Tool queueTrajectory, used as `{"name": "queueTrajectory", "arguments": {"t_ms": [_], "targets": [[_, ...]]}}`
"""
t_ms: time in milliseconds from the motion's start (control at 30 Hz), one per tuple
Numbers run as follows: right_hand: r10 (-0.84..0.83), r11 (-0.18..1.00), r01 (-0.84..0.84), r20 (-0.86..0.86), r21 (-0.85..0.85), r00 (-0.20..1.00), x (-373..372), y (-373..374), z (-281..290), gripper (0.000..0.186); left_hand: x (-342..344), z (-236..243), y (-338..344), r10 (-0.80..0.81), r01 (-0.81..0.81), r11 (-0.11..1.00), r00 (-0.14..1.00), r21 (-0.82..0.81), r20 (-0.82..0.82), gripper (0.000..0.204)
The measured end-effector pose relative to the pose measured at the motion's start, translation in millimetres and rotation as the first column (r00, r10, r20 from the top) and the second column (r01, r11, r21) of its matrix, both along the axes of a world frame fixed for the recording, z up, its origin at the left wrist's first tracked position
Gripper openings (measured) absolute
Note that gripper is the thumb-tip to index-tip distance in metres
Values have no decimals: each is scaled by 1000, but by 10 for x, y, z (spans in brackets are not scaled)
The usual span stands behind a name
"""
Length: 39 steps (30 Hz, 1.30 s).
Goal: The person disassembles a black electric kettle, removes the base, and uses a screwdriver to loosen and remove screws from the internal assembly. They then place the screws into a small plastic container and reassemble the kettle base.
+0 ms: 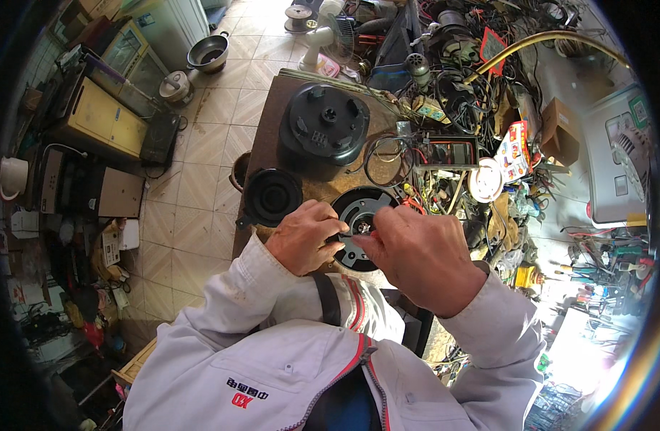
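Both hands are over a round black appliance base [356, 207] with a grey metal ring inside it, at the near edge of the bench. My left hand [306, 237] is closed at its left rim, thumb and fingers pinched at something small and dark. My right hand [425, 260] is curled over its right side, thumb toward the centre; whatever it grips is hidden by the fingers. Left of the base lies a black round dished part [272, 197]. Behind it stands a large black housing [326, 129], with a hub and stubby feet facing up.
A coil of black cable [389, 161] and red-handled pliers [414, 204] lie beyond the base. A red-and-black meter [451, 152] sits to the right, among heaped parts and tools. A brass-coloured curved tube [545, 39] arches over the clutter. A wok [208, 54] stands on the tiled floor.
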State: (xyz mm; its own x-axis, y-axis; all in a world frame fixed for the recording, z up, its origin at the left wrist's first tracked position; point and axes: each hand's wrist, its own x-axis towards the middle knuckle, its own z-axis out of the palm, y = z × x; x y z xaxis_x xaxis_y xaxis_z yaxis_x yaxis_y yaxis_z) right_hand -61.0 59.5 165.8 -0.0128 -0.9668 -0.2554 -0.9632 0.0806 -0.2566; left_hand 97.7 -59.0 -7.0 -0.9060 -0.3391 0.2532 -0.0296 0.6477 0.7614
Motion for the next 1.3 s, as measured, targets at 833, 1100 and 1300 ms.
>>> {"name": "queueTrajectory", "arguments": {"t_ms": [833,1100,1300], "targets": [[-208,889,394,564,-231,800,-424,596,-307,24,-35,99,86,72,-74,994,997,-79,-22,13],[-397,557,819,822,-137,408,-684,1284,-749,18,-120,257,218,151,-125,950,986,-285,74,16],[-330,284,944,942,167,-67,-770,1695,-1227,20,-164,270,199,175,-165,964,984,-207,32,16]]}}
